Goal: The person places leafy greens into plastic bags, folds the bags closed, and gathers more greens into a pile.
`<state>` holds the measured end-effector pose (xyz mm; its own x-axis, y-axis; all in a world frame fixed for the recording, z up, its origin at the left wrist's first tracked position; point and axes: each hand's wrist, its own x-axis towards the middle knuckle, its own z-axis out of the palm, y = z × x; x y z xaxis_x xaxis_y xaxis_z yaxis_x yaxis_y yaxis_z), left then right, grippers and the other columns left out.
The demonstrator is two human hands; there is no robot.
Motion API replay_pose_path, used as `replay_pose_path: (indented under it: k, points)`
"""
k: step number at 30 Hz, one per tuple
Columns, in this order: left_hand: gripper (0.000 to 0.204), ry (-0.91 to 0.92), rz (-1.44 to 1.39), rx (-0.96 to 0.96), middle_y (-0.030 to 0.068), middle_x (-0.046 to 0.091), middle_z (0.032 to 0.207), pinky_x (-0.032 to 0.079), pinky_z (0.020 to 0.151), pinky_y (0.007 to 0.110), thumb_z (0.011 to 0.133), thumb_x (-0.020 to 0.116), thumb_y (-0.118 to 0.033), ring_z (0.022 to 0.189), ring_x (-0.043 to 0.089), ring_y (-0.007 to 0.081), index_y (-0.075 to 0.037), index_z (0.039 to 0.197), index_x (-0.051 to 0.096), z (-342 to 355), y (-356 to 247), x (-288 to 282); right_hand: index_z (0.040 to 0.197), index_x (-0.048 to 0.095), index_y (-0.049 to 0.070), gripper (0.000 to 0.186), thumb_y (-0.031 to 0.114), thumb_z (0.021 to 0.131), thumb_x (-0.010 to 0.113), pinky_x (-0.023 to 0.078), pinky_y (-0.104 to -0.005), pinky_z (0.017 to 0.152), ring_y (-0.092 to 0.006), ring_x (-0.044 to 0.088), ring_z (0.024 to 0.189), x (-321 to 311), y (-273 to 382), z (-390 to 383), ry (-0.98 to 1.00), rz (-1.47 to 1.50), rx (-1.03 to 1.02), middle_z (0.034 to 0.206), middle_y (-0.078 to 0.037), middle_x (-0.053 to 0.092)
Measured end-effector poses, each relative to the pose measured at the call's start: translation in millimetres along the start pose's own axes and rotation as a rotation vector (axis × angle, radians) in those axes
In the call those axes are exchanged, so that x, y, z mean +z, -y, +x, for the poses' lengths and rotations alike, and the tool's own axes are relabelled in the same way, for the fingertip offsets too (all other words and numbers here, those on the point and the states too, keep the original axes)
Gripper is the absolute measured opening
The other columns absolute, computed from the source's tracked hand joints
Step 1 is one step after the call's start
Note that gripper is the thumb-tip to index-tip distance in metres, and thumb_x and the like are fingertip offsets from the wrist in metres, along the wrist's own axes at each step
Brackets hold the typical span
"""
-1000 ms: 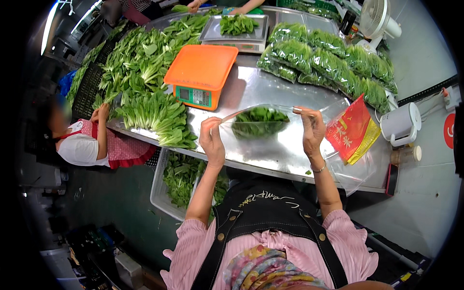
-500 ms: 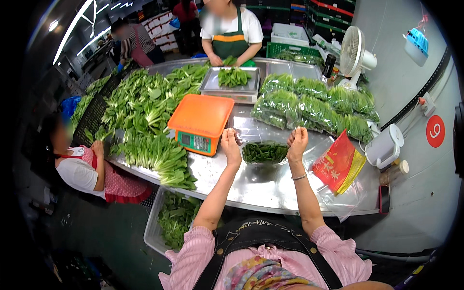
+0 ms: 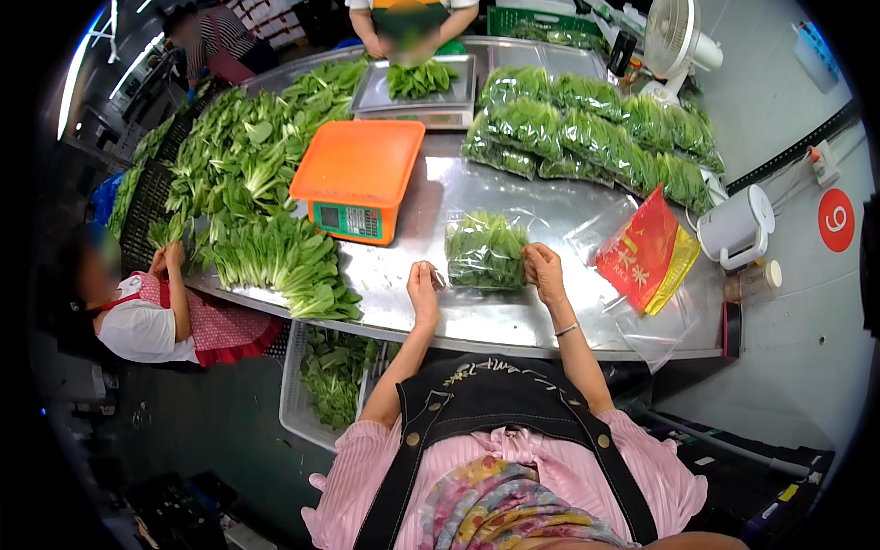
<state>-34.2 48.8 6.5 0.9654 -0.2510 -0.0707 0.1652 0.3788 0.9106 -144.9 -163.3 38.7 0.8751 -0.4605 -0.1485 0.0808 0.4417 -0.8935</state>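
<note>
A clear plastic bag of leafy greens (image 3: 488, 252) lies on the metal table in front of me. My right hand (image 3: 544, 273) is closed in a pinch at the bag's right edge. Just off the bag's left side is my left hand (image 3: 424, 295), its fingers curled together; whether any clear film is between them I cannot make out. Beyond my left hand stands an orange scale (image 3: 359, 165) with a bare pan and a green display panel.
Loose greens (image 3: 275, 257) are heaped on the left. Filled bags (image 3: 587, 128) sit in rows at the back right. A red-yellow bag (image 3: 642, 257), white kettle (image 3: 736, 227) and fan (image 3: 674, 41) stand right. Co-workers are left and opposite; a crate (image 3: 325, 376) is below the table edge.
The bag has gone from hanging upright between both hands to lying on the table. My left hand has come away from its corner, and the view has tilted down.
</note>
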Motion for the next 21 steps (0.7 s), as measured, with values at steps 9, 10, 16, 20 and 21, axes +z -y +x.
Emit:
replay_pose_path:
  k: [9,10,16,20,21]
  points:
    - [0.018,0.186,0.268,-0.088,-0.0018,0.052,0.068,0.037,0.054,0.022,0.093,0.052,-0.019,0.060,0.044,0.0060,-0.003,0.088,0.057,11.6,-37.0,15.8,0.094,0.063,0.000,0.031,0.027,0.096,0.047,0.032,-0.0192,0.048,-0.0043,0.036,0.055,-8.1,28.1,7.9,0.043,-0.276,-0.064,0.063,0.004,0.043]
    - [0.018,0.229,0.261,-0.076,-0.0016,0.052,0.069,0.037,0.055,0.022,0.093,0.053,-0.019,0.061,0.045,0.0061,-0.002,0.088,0.058,18.9,-37.7,19.6,0.096,0.063,0.000,0.031,0.027,0.096,0.047,0.034,-0.0194,0.049,-0.0047,0.039,0.057,-9.1,27.6,11.1,0.050,-0.301,-0.097,0.065,0.003,0.045]
    - [0.018,0.321,0.335,-0.035,0.0000,0.059,0.074,0.041,0.064,0.021,0.090,0.057,-0.018,0.069,0.051,0.0067,0.000,0.087,0.061,66.1,-38.5,41.5,0.104,0.062,-0.001,0.033,0.026,0.097,0.045,0.048,-0.0230,0.063,-0.0096,0.055,0.071,-14.5,31.2,24.6,-0.025,-0.285,-0.077,0.079,-0.004,0.060]
    - [0.017,0.344,0.388,-0.033,0.0013,0.062,0.079,0.043,0.070,0.022,0.089,0.058,-0.015,0.074,0.054,0.0074,0.000,0.088,0.063,92.4,-31.1,44.4,0.107,0.061,-0.002,0.036,0.028,0.097,0.044,0.051,-0.0248,0.068,-0.0121,0.060,0.078,-22.1,21.0,35.8,-0.094,-0.275,-0.045,0.089,-0.007,0.064]
    - [0.017,0.351,0.408,-0.024,0.0016,0.063,0.079,0.043,0.070,0.022,0.089,0.057,-0.015,0.075,0.055,0.0078,0.001,0.088,0.063,97.7,-27.1,45.4,0.107,0.061,-0.002,0.037,0.029,0.097,0.043,0.051,-0.0248,0.067,-0.0120,0.061,0.078,-21.6,19.6,38.5,-0.112,-0.277,-0.048,0.090,-0.008,0.064]
